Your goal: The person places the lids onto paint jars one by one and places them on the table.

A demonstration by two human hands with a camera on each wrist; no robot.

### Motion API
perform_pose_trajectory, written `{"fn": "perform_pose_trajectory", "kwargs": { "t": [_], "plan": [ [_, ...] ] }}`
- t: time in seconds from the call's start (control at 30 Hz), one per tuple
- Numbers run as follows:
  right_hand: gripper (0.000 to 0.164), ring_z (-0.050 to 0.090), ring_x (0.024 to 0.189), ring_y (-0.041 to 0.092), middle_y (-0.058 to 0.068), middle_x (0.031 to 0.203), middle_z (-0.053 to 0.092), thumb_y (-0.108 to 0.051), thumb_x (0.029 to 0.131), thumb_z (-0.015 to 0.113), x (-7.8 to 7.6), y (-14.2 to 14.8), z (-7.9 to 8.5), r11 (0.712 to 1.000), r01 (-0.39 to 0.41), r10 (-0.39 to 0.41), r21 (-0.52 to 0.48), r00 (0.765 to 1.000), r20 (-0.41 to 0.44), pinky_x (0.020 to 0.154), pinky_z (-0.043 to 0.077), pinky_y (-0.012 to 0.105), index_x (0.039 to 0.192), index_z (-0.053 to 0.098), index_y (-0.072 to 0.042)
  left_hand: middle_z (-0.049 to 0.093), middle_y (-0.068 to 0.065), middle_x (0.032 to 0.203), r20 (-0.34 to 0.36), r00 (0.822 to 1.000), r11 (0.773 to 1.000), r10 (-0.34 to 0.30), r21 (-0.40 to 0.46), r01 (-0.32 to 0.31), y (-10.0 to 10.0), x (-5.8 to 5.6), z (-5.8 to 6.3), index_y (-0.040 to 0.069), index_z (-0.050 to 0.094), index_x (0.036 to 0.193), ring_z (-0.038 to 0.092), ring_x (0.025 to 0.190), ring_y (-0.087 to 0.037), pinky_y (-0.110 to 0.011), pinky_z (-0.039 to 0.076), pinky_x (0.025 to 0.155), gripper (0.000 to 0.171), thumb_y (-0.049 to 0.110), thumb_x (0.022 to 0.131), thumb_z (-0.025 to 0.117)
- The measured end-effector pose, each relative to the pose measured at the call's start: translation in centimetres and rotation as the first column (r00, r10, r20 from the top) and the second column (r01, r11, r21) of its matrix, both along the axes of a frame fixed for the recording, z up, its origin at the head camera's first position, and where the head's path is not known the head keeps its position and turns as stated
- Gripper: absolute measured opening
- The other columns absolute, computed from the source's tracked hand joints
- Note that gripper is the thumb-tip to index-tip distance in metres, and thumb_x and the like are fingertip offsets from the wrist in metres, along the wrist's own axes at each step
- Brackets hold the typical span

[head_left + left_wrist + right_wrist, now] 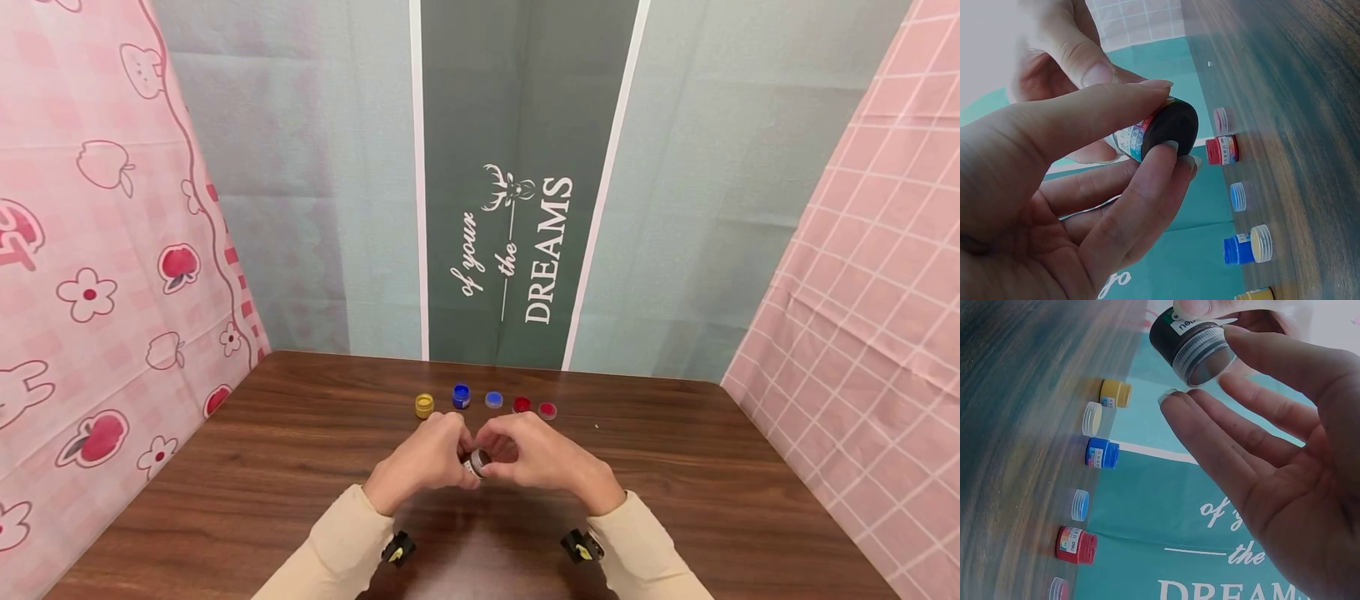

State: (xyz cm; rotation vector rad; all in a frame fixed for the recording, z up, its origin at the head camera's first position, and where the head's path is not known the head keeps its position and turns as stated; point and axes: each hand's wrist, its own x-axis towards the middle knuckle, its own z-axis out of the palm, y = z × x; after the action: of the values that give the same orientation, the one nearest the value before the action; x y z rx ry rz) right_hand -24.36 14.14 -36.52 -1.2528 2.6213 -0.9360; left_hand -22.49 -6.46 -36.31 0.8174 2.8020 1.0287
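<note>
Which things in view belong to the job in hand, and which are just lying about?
Part of the job:
dark jar, in the left hand
its clear lid
likely also yellow jar, blue jar, red jar
likely cream lid, blue lid, red lid

Apparently just lying about:
white speck on the table

"of your" (pixel 468 254), "the" (pixel 507 260), "DREAMS" (pixel 550 250) on green cloth (pixel 517 92), jar labels (pixel 1132 140) unclear
</note>
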Motion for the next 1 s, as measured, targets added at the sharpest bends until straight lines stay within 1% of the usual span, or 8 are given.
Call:
{"fn": "perform_pose_trajectory", "kwargs": {
  "t": [0.2, 0.4, 0.6, 0.77, 0.87, 1.0],
  "plan": [
    [0.03, 0.075, 0.098, 0.01, 0.002, 0.106, 0.076, -0.006, 0.085, 0.083, 0.08, 0.08, -0.06, 0.999, -0.025, 0.027, -0.038, 0.998, 0.051, 0.087, 0.06, 0.026, 0.112, 0.07, -0.008, 0.066, 0.005, 0.057, -0.002, 1.0, 1.0, 0.005, 0.003, -0.004, -0.01, 0.0, -0.12, 0.008, 0.074, 0.068, 0.052, 0.052, -0.003, -0.02, 0.046, 0.048, 0.018, 0.007, 0.069, 0.091],
    [0.033, 0.074, 0.098, 0.01, 0.002, 0.105, 0.076, -0.001, 0.082, 0.084, 0.11, -0.07, -0.04, 0.999, -0.032, 0.033, -0.036, 0.999, 0.016, 0.088, 0.06, 0.026, 0.111, 0.069, -0.009, 0.065, 0.005, 0.056, -0.007, 1.0, 1.0, 0.007, 0.001, -0.007, -0.06, 0.06, -0.06, 0.007, 0.073, 0.068, 0.052, 0.052, -0.003, -0.02, 0.046, 0.048, 0.018, 0.007, 0.068, 0.092],
    [0.033, 0.075, 0.098, 0.012, 0.004, 0.104, 0.076, 0.003, 0.081, 0.082, 0.12, -0.22, 0.03, 0.998, -0.043, 0.044, -0.043, 0.999, 0.031, 0.088, 0.061, 0.03, 0.11, 0.069, -0.007, 0.067, 0.003, 0.059, -0.007, 1.0, 1.0, 0.013, 0.003, -0.013, -0.09, 0.17, 0.06, 0.005, 0.073, 0.07, 0.054, 0.053, -0.005, -0.022, 0.048, 0.049, 0.019, 0.006, 0.068, 0.092],
    [0.031, 0.075, 0.096, 0.012, 0.004, 0.103, 0.076, 0.004, 0.082, 0.082, 0.1, -0.22, -0.01, 0.998, -0.045, 0.046, -0.046, 0.999, 0.018, 0.088, 0.062, 0.033, 0.109, 0.07, -0.006, 0.067, 0.004, 0.058, -0.006, 1.0, 1.0, 0.013, 0.002, -0.013, -0.04, 0.12, 0.0, 0.006, 0.073, 0.07, 0.054, 0.053, -0.005, -0.021, 0.047, 0.049, 0.018, 0.006, 0.068, 0.092],
    [0.029, 0.075, 0.095, 0.011, 0.004, 0.102, 0.076, 0.003, 0.083, 0.081, 0.11, -0.26, 0.0, 0.998, -0.046, 0.046, -0.048, 0.999, 0.014, 0.087, 0.061, 0.031, 0.108, 0.071, -0.006, 0.067, 0.004, 0.059, -0.004, 1.0, 1.0, 0.008, 0.002, -0.008, -0.03, 0.1, 0.04, 0.006, 0.074, 0.071, 0.054, 0.053, -0.004, -0.02, 0.048, 0.049, 0.018, 0.006, 0.069, 0.091],
    [0.022, 0.074, 0.09, 0.006, 0.004, 0.101, 0.076, -0.001, 0.086, 0.079, 0.14, -0.32, 0.04, 0.999, -0.038, 0.038, -0.039, 0.999, 0.018, 0.082, 0.061, 0.024, 0.107, 0.072, -0.007, 0.067, 0.005, 0.058, -0.005, 1.0, 1.0, 0.003, -0.004, -0.003, -0.01, 0.08, 0.06, 0.007, 0.074, 0.07, 0.052, 0.052, -0.002, -0.02, 0.047, 0.049, 0.017, 0.006, 0.069, 0.091]
  ]
}}
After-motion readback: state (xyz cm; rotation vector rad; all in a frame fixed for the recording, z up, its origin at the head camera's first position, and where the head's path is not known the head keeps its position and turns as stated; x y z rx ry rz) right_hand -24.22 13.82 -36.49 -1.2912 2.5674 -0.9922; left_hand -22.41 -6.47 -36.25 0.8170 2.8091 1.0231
